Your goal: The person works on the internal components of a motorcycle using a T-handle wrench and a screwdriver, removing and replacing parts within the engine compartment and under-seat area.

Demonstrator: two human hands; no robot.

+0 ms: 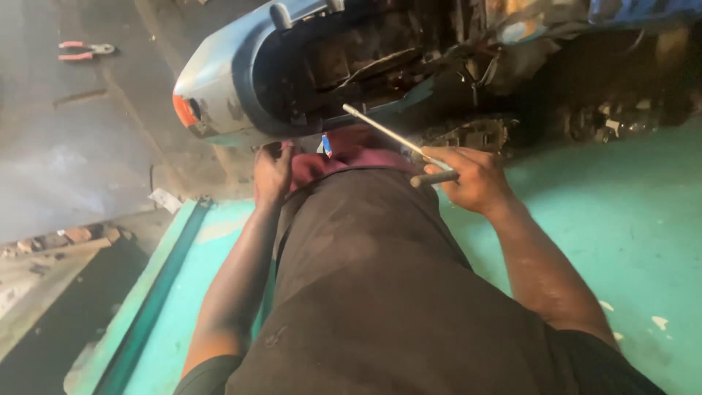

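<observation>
So this looks like mid-strip on the tail end of a scooter, the blue-grey rear body lying over the edge where the green floor meets the bare concrete, orange tail lamp pointing toward the left edge. The right hand is clenched around the dark handle of a T-handle wrench, its shiny shaft running up and left into the open dark underside of the bodywork, so my read is that a fastener inside there is being worked on (can't see the tip or what it sits on, too dark). The left hand is curled over the lower edge of the body panel, just beside a maroon cloth, and I'd say it's bracing the shell; whether the fingers actually close on anything I can't tell. The next move probably calls for keeping the shaft square to the bolt and the shell steady, since a slipped tip could round things off. As for labels: a small pale tag or scrap of paper lies on the concrete by the green floor's left edge, and a little blue-and-red patch shows on the cloth. A pair of red-handled pliers sits well apart near the top left corner.
</observation>
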